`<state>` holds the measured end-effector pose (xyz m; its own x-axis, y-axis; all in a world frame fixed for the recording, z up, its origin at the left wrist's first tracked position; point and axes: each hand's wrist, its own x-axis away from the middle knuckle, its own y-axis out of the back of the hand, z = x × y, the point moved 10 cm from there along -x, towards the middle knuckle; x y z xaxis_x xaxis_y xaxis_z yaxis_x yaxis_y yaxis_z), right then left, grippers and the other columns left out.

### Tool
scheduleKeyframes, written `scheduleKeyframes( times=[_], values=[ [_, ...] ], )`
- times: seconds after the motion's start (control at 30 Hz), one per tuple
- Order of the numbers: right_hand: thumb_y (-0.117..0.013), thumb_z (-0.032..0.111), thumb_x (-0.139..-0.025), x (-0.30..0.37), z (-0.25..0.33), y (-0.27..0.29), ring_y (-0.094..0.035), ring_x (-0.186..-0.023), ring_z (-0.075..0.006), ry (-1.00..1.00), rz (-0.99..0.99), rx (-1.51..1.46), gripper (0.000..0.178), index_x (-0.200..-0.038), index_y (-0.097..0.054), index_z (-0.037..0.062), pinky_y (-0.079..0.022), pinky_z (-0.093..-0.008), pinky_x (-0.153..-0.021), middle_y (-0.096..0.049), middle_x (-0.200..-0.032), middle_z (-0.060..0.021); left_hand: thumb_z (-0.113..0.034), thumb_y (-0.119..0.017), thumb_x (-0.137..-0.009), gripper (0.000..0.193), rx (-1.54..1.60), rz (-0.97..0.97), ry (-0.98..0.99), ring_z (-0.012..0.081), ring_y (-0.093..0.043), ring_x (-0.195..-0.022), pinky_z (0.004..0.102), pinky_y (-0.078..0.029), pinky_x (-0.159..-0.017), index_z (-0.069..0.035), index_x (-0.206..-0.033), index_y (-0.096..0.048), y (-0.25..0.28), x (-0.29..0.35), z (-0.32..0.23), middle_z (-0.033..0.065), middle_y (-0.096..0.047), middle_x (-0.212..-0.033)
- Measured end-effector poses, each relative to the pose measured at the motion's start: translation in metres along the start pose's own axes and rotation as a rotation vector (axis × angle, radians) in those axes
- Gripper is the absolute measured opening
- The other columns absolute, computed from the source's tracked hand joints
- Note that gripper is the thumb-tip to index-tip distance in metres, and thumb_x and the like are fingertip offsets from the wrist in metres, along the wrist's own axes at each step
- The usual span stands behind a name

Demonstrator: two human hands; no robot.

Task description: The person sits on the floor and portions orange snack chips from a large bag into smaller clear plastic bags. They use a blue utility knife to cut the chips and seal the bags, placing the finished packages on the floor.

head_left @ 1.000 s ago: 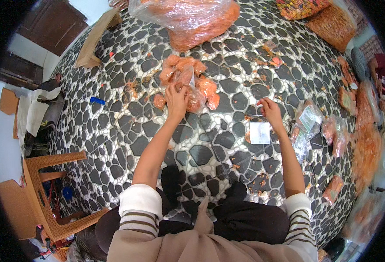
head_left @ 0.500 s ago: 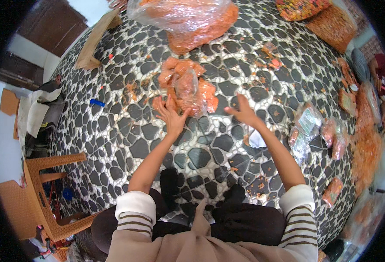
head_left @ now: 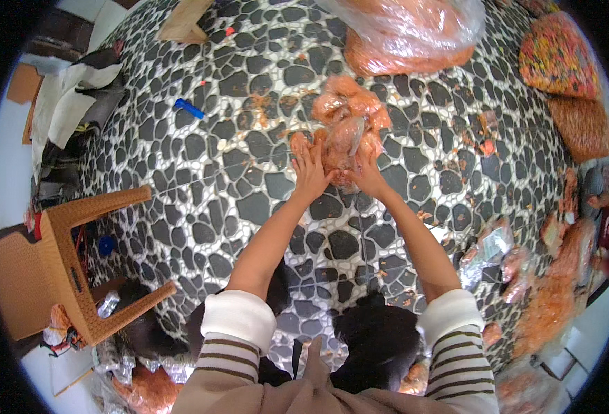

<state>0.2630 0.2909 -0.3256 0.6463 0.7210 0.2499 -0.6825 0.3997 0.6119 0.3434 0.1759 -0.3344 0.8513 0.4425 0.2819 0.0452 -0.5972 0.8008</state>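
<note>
A small pile of see-through plastic bags with orange contents lies on the floor in front of me. On its near end rests a see-through bag with brownish-orange contents. My left hand touches the left side of this bag, its fingers stretched and spread. From the other side my right hand lies against the bag, fingers extended, thumb toward the left thumb. What exactly the bags hold is too blurred to tell.
A large see-through sack of orange contents stands beyond the pile. Packed bags lie at right, with a multicoloured sack farther off. A brown plastic chair lies at left; a blue cylinder and orange crumbs dot the patterned floor.
My right hand has come in from the right and now touches the bag. My left hand stays at the bag's left side. The whole view has shifted, placing the pile farther right.
</note>
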Motion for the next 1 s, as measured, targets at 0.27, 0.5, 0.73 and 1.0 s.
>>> scheduleKeyframes(
  times=[0.27, 0.5, 0.73, 1.0],
  values=[
    [-0.054, 0.028, -0.084, 0.084, 0.068, 0.076, -0.039, -0.112, -0.0418, -0.238, -0.304, 0.171, 0.038, -0.111, -0.051, 0.0016, -0.034, -0.0439, -0.093, -0.042, -0.117, -0.0296, -0.021, -0.061, -0.079, 0.052, 0.242, -0.105, -0.032, 0.0350, -0.039, -0.116, 0.0491, -0.031, -0.094, -0.002, -0.122, -0.039, 0.153, 0.075, -0.012, 0.0190, -0.043, -0.121],
    [-0.052, 0.021, -0.082, 0.233, 0.206, 0.149, -0.050, -0.081, -0.0394, -0.240, 0.020, 0.375, 0.021, -0.084, -0.056, 0.0000, -0.041, -0.0442, -0.070, -0.054, -0.083, -0.0226, -0.011, -0.057, -0.080, 0.034, 0.458, -0.343, 0.479, 0.0323, -0.052, -0.097, 0.0390, -0.040, -0.085, -0.001, -0.112, -0.049, 0.319, 0.279, 0.040, 0.0161, -0.056, -0.101],
    [-0.048, 0.025, -0.084, 0.239, 0.286, 0.218, -0.060, -0.068, -0.0264, -0.459, -0.104, 0.099, 0.024, -0.083, -0.060, 0.0034, -0.046, -0.0366, -0.062, -0.061, -0.071, -0.0126, -0.014, -0.050, -0.081, 0.023, 0.287, -0.219, 0.380, 0.0312, -0.056, -0.091, 0.0401, -0.043, -0.079, -0.005, -0.102, -0.055, 0.459, 0.369, 0.028, 0.0156, -0.059, -0.096],
    [-0.049, 0.023, -0.086, 0.089, 0.354, 0.244, -0.063, -0.070, -0.0239, -0.352, -0.135, 0.259, 0.022, -0.086, -0.062, 0.0052, -0.048, -0.0350, -0.062, -0.064, -0.071, -0.0093, -0.022, -0.052, -0.084, 0.020, 0.326, -0.213, 0.378, 0.0291, -0.060, -0.082, 0.0367, -0.047, -0.072, -0.008, -0.098, -0.057, 0.508, 0.292, 0.075, 0.0139, -0.062, -0.089]
  ],
)
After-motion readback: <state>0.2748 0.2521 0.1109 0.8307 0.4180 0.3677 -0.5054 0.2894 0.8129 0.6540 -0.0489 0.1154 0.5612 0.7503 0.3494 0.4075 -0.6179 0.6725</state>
